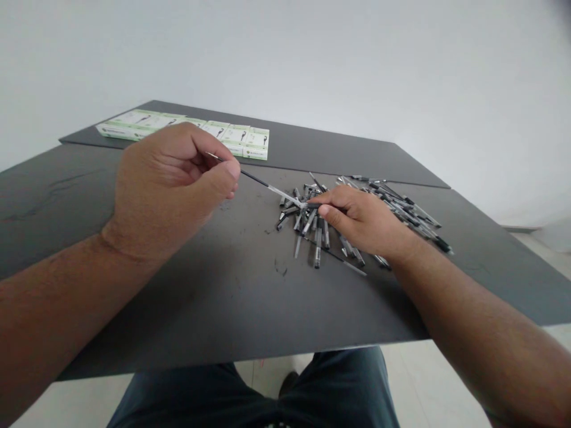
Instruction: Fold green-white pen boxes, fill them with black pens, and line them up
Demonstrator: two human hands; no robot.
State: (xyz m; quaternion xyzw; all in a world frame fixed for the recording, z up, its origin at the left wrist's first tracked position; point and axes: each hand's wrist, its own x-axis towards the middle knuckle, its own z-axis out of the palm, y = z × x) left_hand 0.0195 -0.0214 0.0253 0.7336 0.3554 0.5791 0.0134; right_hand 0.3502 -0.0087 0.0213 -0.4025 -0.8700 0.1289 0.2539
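Observation:
My left hand (178, 184) is raised over the left half of the table, thumb and index finger pinched on a thin pen refill (255, 177). The refill is dark near my fingers and clear toward its far end, which slants down to the pile of pen parts (317, 238). Over that pile, my right hand (363, 217) is closed with thumb and fingers on a black pen part (314, 205). The refill's clear end reaches close to this part; whether they touch I cannot tell. Loose clear barrels, black caps and refills lie beneath and around my right hand.
A second heap of pens (410, 211) lies to the right of my right hand. White and green boxes (256, 142) stand in a row at the back left, partly behind my left hand. The dark table (250, 309) ends in front of my legs; a white wall rises behind.

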